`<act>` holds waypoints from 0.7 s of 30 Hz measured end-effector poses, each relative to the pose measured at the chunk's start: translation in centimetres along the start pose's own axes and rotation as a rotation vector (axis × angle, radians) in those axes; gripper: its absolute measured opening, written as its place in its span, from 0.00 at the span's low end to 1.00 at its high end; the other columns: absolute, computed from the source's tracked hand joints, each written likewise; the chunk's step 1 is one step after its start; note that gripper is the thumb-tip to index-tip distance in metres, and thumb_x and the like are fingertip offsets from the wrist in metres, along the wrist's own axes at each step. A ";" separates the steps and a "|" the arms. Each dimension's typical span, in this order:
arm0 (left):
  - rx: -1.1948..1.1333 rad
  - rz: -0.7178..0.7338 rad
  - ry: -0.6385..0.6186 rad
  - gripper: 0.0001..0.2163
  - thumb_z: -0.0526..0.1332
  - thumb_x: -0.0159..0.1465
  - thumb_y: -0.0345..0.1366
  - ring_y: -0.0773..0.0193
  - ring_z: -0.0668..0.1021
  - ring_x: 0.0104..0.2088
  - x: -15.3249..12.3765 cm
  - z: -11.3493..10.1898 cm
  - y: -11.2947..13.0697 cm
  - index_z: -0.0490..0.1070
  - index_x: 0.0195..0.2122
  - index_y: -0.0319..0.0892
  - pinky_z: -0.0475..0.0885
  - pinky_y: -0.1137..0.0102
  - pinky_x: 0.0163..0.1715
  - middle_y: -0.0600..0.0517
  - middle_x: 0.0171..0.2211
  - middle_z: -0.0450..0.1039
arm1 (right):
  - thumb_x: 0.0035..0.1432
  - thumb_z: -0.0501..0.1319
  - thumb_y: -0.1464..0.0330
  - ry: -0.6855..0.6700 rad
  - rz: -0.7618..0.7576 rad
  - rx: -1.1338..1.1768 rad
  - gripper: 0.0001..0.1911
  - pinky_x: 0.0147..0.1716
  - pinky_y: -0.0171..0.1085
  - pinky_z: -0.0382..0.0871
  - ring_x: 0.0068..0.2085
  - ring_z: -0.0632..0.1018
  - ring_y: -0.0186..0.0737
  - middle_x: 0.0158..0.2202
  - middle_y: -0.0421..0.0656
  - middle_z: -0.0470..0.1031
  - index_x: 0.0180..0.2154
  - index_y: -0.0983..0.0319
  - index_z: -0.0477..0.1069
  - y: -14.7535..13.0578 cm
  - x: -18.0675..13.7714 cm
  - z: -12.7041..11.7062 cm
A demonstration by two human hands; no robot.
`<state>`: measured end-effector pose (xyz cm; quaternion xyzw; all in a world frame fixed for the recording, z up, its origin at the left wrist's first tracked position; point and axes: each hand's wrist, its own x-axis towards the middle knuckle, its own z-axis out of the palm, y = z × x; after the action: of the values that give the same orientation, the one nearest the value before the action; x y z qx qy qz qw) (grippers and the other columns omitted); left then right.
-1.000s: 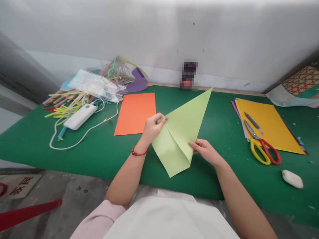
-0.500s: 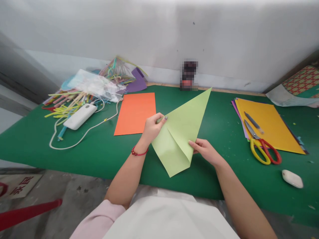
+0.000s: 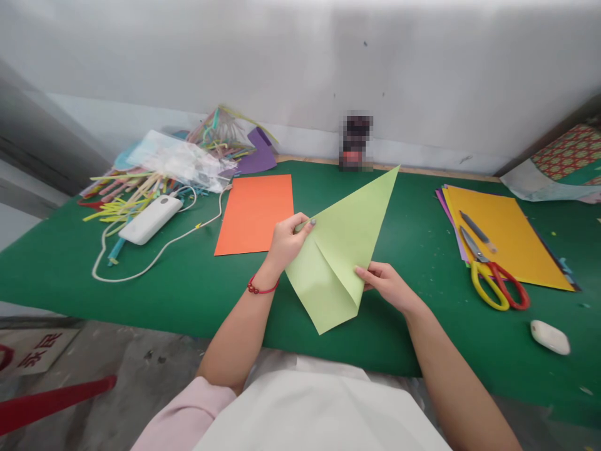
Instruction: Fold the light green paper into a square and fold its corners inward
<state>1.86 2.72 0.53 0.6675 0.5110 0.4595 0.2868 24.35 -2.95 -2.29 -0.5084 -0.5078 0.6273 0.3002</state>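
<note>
A light green sheet of paper (image 3: pixel 342 244), folded into a long kite-like point, is lifted slightly over the green table (image 3: pixel 197 282). My left hand (image 3: pixel 286 241), with a red bracelet on its wrist, pinches the sheet's left corner. On the other side my right hand (image 3: pixel 387 285) grips the folded right edge, thumb on top. The sheet's long tip points away toward the wall.
An orange sheet (image 3: pixel 256 213) lies left of the green paper. At the far left are a white power bank (image 3: pixel 150 219) with cable, coloured straws and plastic bags. To the right lie stacked coloured sheets (image 3: pixel 511 241), scissors (image 3: pixel 493 279), a craft knife (image 3: pixel 477 230) and a small white object (image 3: pixel 550 336).
</note>
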 end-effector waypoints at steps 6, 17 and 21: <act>0.004 0.001 0.003 0.13 0.56 0.61 0.41 0.70 0.55 0.19 0.0 0.0 -0.1 0.59 0.21 0.44 0.53 0.71 0.19 0.59 0.17 0.50 | 0.43 0.64 0.46 -0.008 -0.002 -0.001 0.26 0.35 0.43 0.76 0.35 0.79 0.44 0.34 0.46 0.80 0.33 0.62 0.76 0.1 0.0 -0.1; -0.003 -0.011 -0.004 0.14 0.56 0.61 0.43 0.69 0.55 0.19 0.1 0.0 -0.1 0.60 0.21 0.44 0.53 0.71 0.19 0.58 0.18 0.50 | 0.43 0.65 0.47 -0.021 -0.007 -0.004 0.26 0.35 0.44 0.76 0.36 0.79 0.45 0.35 0.46 0.80 0.34 0.62 0.77 0.0 0.0 0.0; -0.029 -0.024 -0.009 0.13 0.57 0.60 0.42 0.69 0.56 0.20 0.1 -0.1 -0.1 0.60 0.21 0.44 0.53 0.71 0.20 0.58 0.18 0.52 | 0.43 0.65 0.47 -0.053 -0.012 0.000 0.26 0.35 0.43 0.76 0.37 0.79 0.46 0.36 0.47 0.80 0.36 0.61 0.78 0.1 -0.1 -0.1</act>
<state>1.74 2.84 0.57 0.6591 0.5110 0.4603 0.3043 24.45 -3.00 -2.32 -0.4883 -0.5187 0.6388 0.2905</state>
